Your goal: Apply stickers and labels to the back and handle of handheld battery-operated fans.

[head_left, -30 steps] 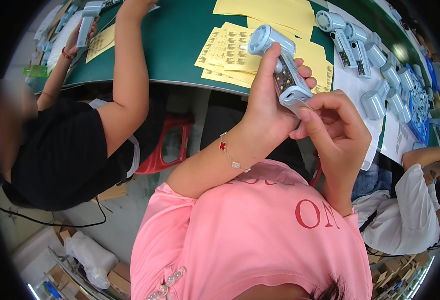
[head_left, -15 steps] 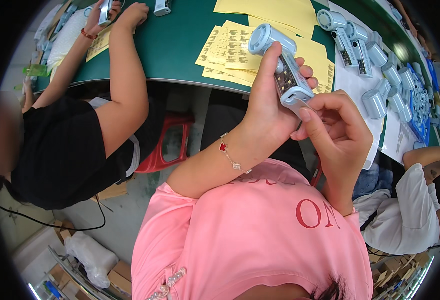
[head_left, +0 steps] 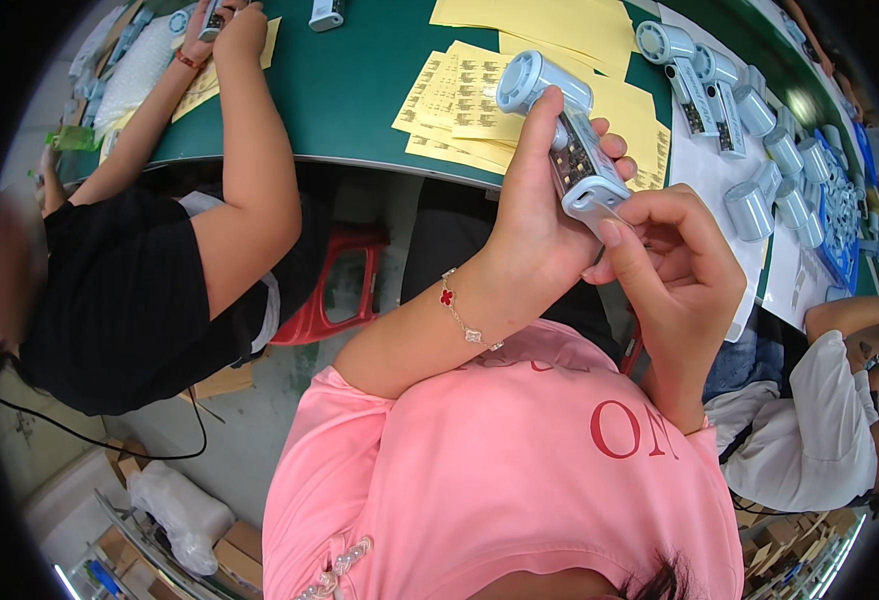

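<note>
Left hand [head_left: 548, 195] grips a light-blue handheld fan [head_left: 582, 142], right of upper centre; right hand [head_left: 682, 248] pinches a translucent strip [head_left: 596, 217] at the fan's lower end between thumb and forefinger.

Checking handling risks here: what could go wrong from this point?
1. The handheld fan could slip: the left hand alone wraps its body.
2. The thin clear piece at the fan's lower end, apparently pinched by the right hand, might crease or tear.
3. A light-blue cylinder sits rightward of the right hand; an outward swing might knock it, though the gap is hard to judge.
</note>
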### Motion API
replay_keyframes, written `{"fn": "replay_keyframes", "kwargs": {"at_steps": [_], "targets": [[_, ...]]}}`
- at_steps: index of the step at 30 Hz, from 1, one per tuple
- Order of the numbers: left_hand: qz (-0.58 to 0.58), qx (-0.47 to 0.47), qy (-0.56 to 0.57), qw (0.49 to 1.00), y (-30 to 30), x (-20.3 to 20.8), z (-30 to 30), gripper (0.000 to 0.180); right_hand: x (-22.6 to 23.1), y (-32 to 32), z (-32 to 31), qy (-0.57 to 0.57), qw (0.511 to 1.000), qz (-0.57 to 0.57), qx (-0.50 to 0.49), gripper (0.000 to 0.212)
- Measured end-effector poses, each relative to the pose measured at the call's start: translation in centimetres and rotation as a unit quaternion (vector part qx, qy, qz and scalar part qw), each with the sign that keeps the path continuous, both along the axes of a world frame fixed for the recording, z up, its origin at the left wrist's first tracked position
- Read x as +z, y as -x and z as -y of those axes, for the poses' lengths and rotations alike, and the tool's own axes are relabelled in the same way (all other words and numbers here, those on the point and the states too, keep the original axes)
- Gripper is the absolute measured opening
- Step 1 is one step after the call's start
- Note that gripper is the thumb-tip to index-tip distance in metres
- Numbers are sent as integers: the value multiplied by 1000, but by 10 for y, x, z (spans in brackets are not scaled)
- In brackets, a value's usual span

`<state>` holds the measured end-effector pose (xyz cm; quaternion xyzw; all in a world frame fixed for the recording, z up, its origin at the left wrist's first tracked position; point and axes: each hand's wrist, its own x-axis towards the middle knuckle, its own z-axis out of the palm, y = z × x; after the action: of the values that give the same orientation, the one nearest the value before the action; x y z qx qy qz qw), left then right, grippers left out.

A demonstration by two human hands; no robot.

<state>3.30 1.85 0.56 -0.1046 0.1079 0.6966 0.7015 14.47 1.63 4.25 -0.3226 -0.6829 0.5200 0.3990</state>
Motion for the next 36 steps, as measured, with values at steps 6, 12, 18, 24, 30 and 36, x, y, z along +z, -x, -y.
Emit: {"fn": "replay_keyframes", "kwargs": {"at_steps": [6, 12, 18, 24, 30, 36], "targets": [[33, -15, 4, 999, -2, 3, -2, 39, 8, -6, -2, 66, 997, -22, 37, 11], [22, -7, -3, 1000, -1, 1, -1, 39, 4, -2, 0, 39, 999, -14, 20, 10], [16, -7, -5, 1000, -1, 2, -1, 39, 6, -2, 1, 18, 1000, 0, 17, 11], [16, -5, -5, 1000, -1, 3, 1, 39, 6, -2, 2, 11, 1000, 7, 15, 11], [16, -3, -1, 1000, -1, 3, 1, 39, 6, -1, 3, 12, 1000, 10, 11, 11], [18, 1, 5, 1000, -3, 4, 3, 40, 8, -2, 5, 11, 1000, 13, 6, 11]]}}
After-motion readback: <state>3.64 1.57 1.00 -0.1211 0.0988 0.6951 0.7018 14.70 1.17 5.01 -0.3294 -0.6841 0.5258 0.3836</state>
